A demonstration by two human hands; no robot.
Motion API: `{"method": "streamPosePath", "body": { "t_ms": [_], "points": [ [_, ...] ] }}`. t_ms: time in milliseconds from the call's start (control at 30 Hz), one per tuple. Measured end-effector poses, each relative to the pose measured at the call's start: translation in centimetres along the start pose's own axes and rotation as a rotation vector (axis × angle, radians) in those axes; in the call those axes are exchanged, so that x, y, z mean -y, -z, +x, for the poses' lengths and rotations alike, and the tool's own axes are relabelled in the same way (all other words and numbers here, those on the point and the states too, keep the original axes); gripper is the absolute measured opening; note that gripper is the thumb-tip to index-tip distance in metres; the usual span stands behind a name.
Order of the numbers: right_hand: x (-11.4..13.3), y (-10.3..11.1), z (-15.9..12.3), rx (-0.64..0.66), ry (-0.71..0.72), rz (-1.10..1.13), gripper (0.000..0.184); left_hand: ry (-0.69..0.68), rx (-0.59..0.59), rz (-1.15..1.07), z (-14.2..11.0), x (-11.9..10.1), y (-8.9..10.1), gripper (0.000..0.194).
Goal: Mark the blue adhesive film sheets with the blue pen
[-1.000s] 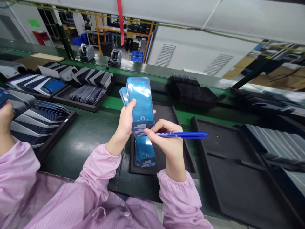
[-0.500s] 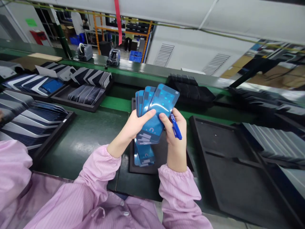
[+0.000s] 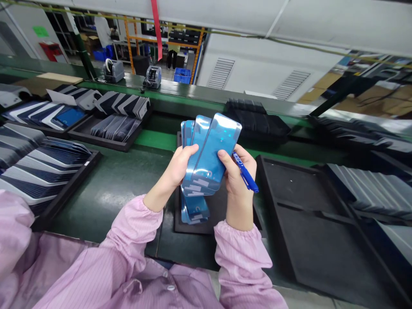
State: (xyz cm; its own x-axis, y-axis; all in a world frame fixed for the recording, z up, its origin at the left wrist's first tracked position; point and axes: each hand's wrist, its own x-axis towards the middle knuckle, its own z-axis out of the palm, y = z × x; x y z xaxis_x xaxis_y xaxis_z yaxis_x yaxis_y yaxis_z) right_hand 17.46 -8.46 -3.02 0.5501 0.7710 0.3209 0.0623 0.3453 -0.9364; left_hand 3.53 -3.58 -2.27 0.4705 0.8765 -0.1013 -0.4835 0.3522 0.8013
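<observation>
My left hand (image 3: 179,166) grips a fan of several blue, film-covered, phone-sized panels (image 3: 202,146) by their left edge, its thumb on top. My right hand (image 3: 238,178) pinches the right-most panel (image 3: 222,139) with the thumb on its face. That panel is spread away from the others at a slant. A blue pen (image 3: 245,172) is also tucked in my right hand, pointing down to the right. Below, more of the same blue panels (image 3: 197,209) lie overlapped in a black tray (image 3: 219,216). The fingers behind the panels are hidden.
At the left, black trays (image 3: 72,182) hold rows of grey and dark panels. On the right is a large black tray (image 3: 322,244), with grey panels (image 3: 360,189) beyond it. Tape dispensers (image 3: 153,77) stand on the back ledge. A co-worker's pink sleeve (image 3: 14,214) shows at left.
My right hand has shifted slightly right with the top panel, widening the fan. My left thumb has drawn back to the left. The pen has swung further right.
</observation>
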Motion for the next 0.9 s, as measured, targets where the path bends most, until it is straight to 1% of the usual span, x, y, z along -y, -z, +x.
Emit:
{"method": "streamPosePath", "body": {
  "t_ms": [67, 100, 267, 400, 533, 600, 667, 733, 767, 800, 833, 900],
  "points": [
    [-0.1, -0.1, 0.0, -0.025, 0.004, -0.003, 0.037, -0.029, 0.081, 0.062, -0.1, 0.0, -0.1, 0.032],
    [-0.1, -0.1, 0.0, -0.03, 0.004, -0.004, 0.037, -0.04, 0.103, 0.082, -0.1, 0.0, -0.1, 0.034],
    [0.0, -0.3, -0.1, -0.073, 0.028, -0.003, 0.036, -0.096, 0.089, 0.125, 0.0, 0.3, 0.0, 0.04],
    [-0.2, -0.4, -0.3, -0.12, 0.043, -0.005, 0.043, -0.164, 0.098, 0.191, -0.1, 0.3, 0.0, 0.043],
    [-0.6, -0.3, -0.2, -0.116, 0.064, -0.089, 0.048, -0.182, 0.104, 0.212, -0.1, 0.4, -0.1, 0.043],
    [-0.3, -0.2, -0.1, -0.143, 0.132, -0.177, 0.049, -0.181, 0.082, 0.206, 0.0, 0.4, -0.1, 0.044],
    [0.4, -0.2, -0.4, -0.23, 0.217, -0.203, 0.052, -0.176, 0.017, 0.18, 0.1, 0.2, 0.1, 0.044],
    [1.6, -0.1, -1.0, -0.331, 0.293, -0.12, 0.047, -0.178, -0.063, 0.132, 0.3, -0.1, 0.3, 0.042],
    [2.2, -0.1, -1.5, -0.333, 0.315, -0.06, 0.041, -0.187, -0.1, 0.1, 0.4, -0.4, 0.5, 0.041],
    [2.7, -0.1, -2.0, -0.286, 0.32, -0.005, 0.035, -0.198, -0.13, 0.069, 0.5, -0.7, 0.6, 0.039],
    [3.1, -0.2, -2.6, -0.189, 0.295, 0.032, 0.031, -0.213, -0.158, 0.039, 0.5, -1.0, 0.8, 0.038],
    [3.5, -0.6, -3.6, 0.08, 0.169, 0.047, 0.03, -0.237, -0.214, -0.004, 0.5, -1.6, 0.9, 0.036]
  ]
}}
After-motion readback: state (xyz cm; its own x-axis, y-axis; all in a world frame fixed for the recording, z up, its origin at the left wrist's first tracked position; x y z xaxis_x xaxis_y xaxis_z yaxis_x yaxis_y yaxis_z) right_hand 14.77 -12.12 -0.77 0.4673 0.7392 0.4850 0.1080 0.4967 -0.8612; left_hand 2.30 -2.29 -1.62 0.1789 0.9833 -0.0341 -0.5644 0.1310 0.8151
